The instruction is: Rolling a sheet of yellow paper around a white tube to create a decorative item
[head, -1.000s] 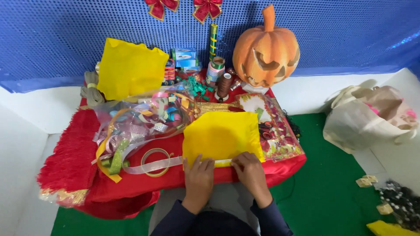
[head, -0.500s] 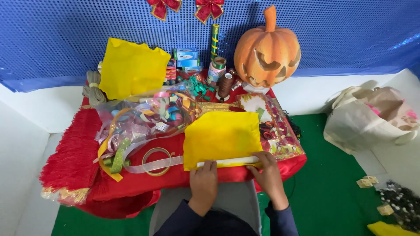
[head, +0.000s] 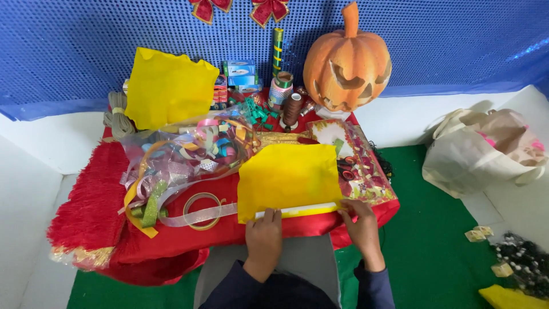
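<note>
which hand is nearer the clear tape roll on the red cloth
Left. The left hand presses the yellow sheet just right of the tape roll; the right hand is at the sheet's far corner.

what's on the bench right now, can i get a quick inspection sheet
surface: small table under a red cloth, fringed at left
job's things: yellow felt sheet flat, pale strip along its near edge
clutter: bag of ribbons, tape roll, second yellow sheet, thread spools, pumpkin
grippers: left hand and right hand press the strip
cables: nothing seen
surroundings: blue backdrop, green floor, cream bag
</note>
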